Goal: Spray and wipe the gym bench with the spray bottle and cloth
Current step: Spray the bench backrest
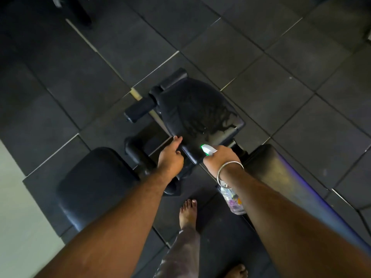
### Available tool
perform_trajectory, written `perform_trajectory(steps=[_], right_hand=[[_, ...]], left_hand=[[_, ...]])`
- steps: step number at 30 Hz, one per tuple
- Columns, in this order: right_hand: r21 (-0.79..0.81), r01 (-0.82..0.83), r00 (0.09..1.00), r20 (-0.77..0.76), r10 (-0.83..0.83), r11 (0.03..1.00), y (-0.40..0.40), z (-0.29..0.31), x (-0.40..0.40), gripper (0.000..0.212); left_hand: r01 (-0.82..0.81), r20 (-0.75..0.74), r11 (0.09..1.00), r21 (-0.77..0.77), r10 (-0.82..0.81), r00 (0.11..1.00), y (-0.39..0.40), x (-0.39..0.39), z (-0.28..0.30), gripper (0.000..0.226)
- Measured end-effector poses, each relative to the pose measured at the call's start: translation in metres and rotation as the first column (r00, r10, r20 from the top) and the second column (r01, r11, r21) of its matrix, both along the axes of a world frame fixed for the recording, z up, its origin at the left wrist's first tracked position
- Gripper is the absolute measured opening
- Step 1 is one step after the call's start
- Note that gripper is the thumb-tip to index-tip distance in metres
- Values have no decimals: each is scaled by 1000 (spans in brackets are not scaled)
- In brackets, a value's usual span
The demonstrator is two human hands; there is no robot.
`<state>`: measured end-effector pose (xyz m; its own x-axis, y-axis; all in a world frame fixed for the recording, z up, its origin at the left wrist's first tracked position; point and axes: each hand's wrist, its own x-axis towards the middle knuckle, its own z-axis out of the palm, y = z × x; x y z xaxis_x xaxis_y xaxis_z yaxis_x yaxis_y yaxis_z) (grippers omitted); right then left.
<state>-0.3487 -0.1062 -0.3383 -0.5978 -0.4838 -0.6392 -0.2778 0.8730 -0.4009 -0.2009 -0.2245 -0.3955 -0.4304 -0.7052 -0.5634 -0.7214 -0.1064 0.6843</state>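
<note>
The gym bench seat pad [193, 155] lies in the middle of the view, and a dark cloth [197, 109] with a frayed edge is spread over its far part. My left hand [170, 155] is at the pad's near left edge, thumb on top and fingers curled against the side, close to the cloth's near edge. My right hand [220, 157] grips the spray bottle. Its white and green nozzle [207, 150] points at the seat, and the clear bottle body [233, 201] hangs below my wrist. The bench's long back pad [281, 177] runs to the right under my forearm.
A second black padded bench [94, 181] stands at the lower left. Black foam rollers [140, 109] stick out on the seat's far left. My bare feet [188, 211] stand on dark rubber floor tiles [281, 67] between the benches. A pale surface [18, 207] borders the left edge.
</note>
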Motion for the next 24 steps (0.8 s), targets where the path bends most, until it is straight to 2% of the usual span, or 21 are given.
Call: perform_trajectory(steps=[4, 7, 11, 15, 19, 24], right_hand=[[49, -13, 999, -34, 15, 999, -24, 6, -5, 37], [-19, -28, 999, -24, 28, 999, -54, 18, -17, 50], [-129, -26, 998, -55, 19, 991, -101, 30, -30, 47], [-102, -7, 995, -95, -3, 995, -122, 29, -36, 44], [-109, 84, 993, -70, -92, 990, -122, 28, -49, 43], [-104, 274, 957, -67, -282, 956, -123, 36, -92, 41]], left_hand=[[-21, -29, 999, 30, 22, 999, -13, 7, -5, 68], [-38, -47, 998, 45, 40, 998, -24, 9, -5, 63], [-78, -72, 993, 84, 84, 994, -35, 9, 2, 54], [-144, -92, 985, 90, 153, 984, -51, 3, 7, 41], [-129, -81, 990, 55, 133, 988, -75, -12, 12, 53], [11, 39, 997, -79, -8, 999, -102, -38, 14, 61]])
